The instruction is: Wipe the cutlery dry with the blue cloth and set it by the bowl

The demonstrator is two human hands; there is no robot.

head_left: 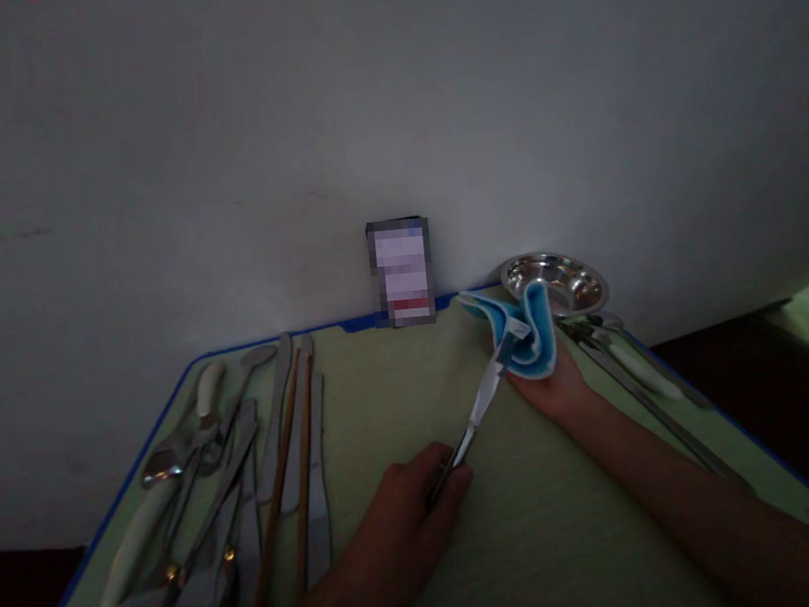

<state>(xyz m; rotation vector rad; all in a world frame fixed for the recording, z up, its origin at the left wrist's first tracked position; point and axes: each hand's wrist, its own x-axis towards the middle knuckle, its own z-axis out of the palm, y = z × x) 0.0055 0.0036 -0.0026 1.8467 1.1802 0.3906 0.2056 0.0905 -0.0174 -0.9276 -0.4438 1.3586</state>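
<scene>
My left hand [402, 521] is closed around the handle of a metal table knife [480, 405], low in the middle of the view. The knife's blade slants up and to the right into a folded blue cloth [524, 326]. My right hand [557, 389] holds that cloth wrapped over the blade tip, with most of its fingers hidden under the fabric.
A pale green table [399, 408] with a blue edge stands against a white wall. Several knives, spoons and chopsticks [251, 487] lie in a row at the left. A steel bowl [555, 283] and more cutlery [641, 372] sit at the right. A small box [402, 272] leans on the wall.
</scene>
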